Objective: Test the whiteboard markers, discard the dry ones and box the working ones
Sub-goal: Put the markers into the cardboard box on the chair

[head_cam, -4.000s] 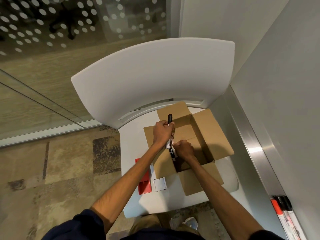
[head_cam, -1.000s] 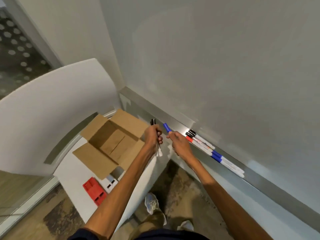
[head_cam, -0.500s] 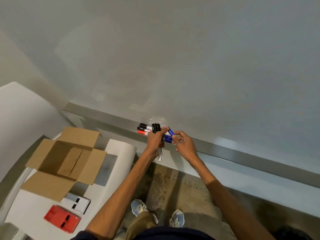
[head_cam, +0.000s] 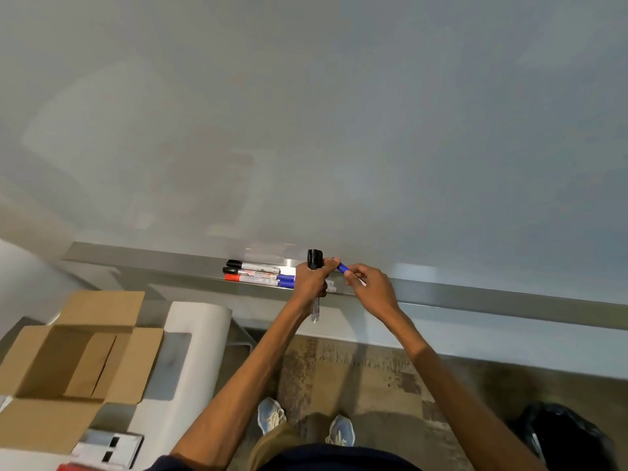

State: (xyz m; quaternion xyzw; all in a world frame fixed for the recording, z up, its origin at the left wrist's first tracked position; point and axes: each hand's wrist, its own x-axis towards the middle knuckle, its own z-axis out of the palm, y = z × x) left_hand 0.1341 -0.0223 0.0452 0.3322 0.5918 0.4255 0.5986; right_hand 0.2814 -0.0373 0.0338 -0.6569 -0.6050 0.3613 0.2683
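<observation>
My left hand grips black-capped markers upright in its fist, their white barrels sticking out below. My right hand holds a blue marker by its barrel, and my left fingertips touch its blue end. Both hands hover over the metal whiteboard tray. On the tray, left of my hands, lie several markers with black, red and blue caps. The open cardboard box stands on a white chair at the lower left. The whiteboard fills the upper view.
A white chair seat holds the box, with a white eraser and a red item beside it. A black bag sits on the floor at the lower right. My shoes stand on patterned carpet.
I turned from the box on the chair to the whiteboard tray. My right hand picked a blue marker off the tray and brought it to my left hand, which keeps the black markers.
</observation>
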